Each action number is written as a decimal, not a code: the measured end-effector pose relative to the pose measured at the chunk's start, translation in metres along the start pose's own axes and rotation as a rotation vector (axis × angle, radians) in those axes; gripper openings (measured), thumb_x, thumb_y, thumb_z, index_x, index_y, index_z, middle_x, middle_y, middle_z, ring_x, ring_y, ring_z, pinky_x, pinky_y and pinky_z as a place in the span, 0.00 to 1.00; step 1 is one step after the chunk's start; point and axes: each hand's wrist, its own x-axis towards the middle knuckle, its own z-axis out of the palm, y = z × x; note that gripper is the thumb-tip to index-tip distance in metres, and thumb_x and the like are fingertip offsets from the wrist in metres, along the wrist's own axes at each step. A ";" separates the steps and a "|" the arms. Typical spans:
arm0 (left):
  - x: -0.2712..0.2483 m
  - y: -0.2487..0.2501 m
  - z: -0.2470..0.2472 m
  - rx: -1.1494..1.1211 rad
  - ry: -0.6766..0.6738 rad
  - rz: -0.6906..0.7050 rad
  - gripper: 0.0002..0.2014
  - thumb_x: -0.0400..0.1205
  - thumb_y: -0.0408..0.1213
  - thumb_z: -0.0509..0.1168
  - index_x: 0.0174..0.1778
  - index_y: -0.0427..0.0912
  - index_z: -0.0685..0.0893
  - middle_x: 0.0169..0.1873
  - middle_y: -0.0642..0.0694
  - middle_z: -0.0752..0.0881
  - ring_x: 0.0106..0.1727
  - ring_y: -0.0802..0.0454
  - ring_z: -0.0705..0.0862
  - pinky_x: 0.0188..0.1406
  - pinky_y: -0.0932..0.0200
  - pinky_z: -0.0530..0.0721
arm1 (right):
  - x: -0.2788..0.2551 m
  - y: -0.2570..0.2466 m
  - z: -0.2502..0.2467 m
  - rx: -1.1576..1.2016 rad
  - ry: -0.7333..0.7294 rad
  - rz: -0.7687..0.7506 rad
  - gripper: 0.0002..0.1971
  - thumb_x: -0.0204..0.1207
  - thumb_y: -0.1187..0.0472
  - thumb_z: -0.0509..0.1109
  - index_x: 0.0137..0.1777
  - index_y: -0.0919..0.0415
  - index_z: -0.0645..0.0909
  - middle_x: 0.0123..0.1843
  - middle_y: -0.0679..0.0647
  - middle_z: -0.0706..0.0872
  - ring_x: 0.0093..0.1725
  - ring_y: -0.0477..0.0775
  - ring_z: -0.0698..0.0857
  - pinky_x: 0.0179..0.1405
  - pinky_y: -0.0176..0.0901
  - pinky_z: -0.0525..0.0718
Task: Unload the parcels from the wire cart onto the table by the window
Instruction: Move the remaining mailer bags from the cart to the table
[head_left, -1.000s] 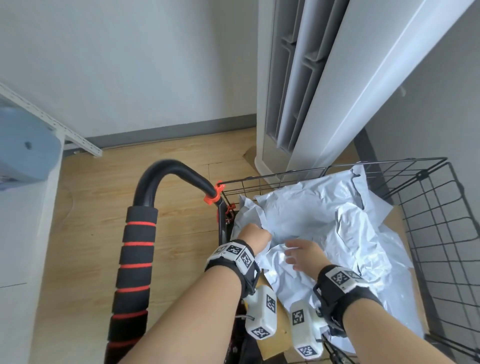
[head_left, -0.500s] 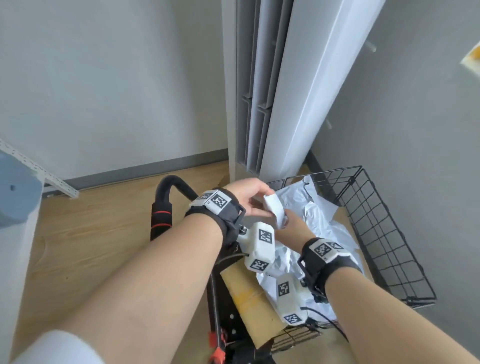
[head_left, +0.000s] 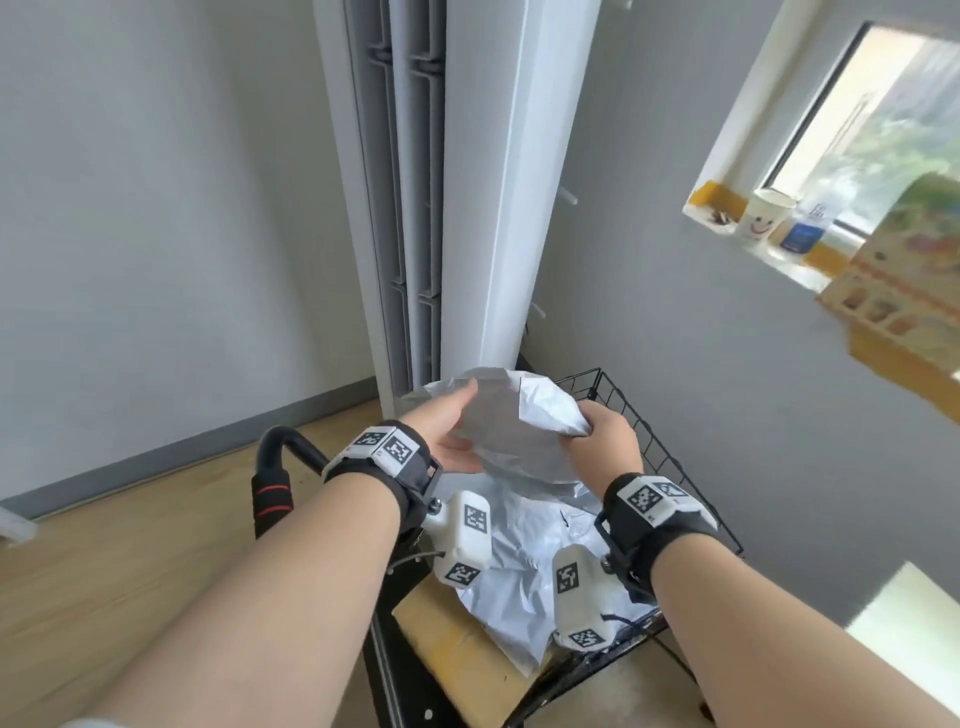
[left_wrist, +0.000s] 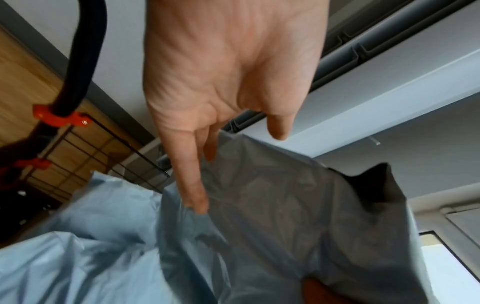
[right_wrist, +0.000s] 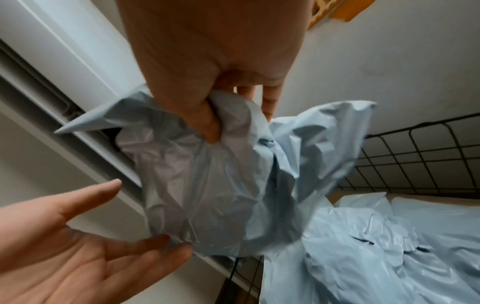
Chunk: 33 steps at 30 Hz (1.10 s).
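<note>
My right hand (head_left: 602, 439) grips a crumpled grey-white plastic parcel (head_left: 511, 431) by its top corner and holds it up above the black wire cart (head_left: 652, 441). In the right wrist view its fingers (right_wrist: 207, 115) bunch the parcel (right_wrist: 207, 185). My left hand (head_left: 452, 436) is flat and open beside the parcel's left edge. Its straight fingertips (left_wrist: 194, 197) touch the parcel (left_wrist: 285, 205). More grey-white parcels (head_left: 519, 566) lie in the cart on a cardboard piece (head_left: 447, 623).
A tall white air conditioner (head_left: 467, 182) stands right behind the cart. The cart's black handle (head_left: 275, 467) with red bands is at my left. At the right, a window sill holds a paper cup (head_left: 763, 213) and a bottle (head_left: 810, 223), with a printed cardboard box (head_left: 904, 296) below it.
Both hands have come up out of the cart with one parcel, which now hangs above the basket. The view has swung up and right, and the window has come into sight.
</note>
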 end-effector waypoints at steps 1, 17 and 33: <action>0.000 0.002 0.008 -0.016 -0.031 -0.028 0.42 0.74 0.65 0.66 0.75 0.37 0.68 0.67 0.33 0.78 0.53 0.33 0.86 0.36 0.46 0.89 | -0.003 0.000 -0.007 0.018 0.020 -0.022 0.11 0.67 0.73 0.59 0.39 0.61 0.81 0.34 0.55 0.84 0.38 0.59 0.82 0.34 0.42 0.74; 0.001 0.022 0.075 0.201 0.110 0.259 0.20 0.75 0.15 0.60 0.57 0.40 0.70 0.51 0.37 0.79 0.58 0.33 0.82 0.58 0.41 0.83 | -0.029 -0.005 -0.066 0.048 0.142 0.055 0.20 0.73 0.75 0.58 0.51 0.54 0.85 0.55 0.51 0.86 0.57 0.57 0.85 0.39 0.29 0.76; -0.029 0.048 0.090 0.093 -0.036 0.317 0.14 0.67 0.13 0.57 0.47 0.27 0.76 0.35 0.34 0.77 0.40 0.34 0.82 0.55 0.27 0.80 | -0.019 0.021 -0.093 0.475 0.206 0.286 0.51 0.49 0.46 0.86 0.70 0.52 0.63 0.63 0.53 0.83 0.57 0.54 0.86 0.61 0.55 0.85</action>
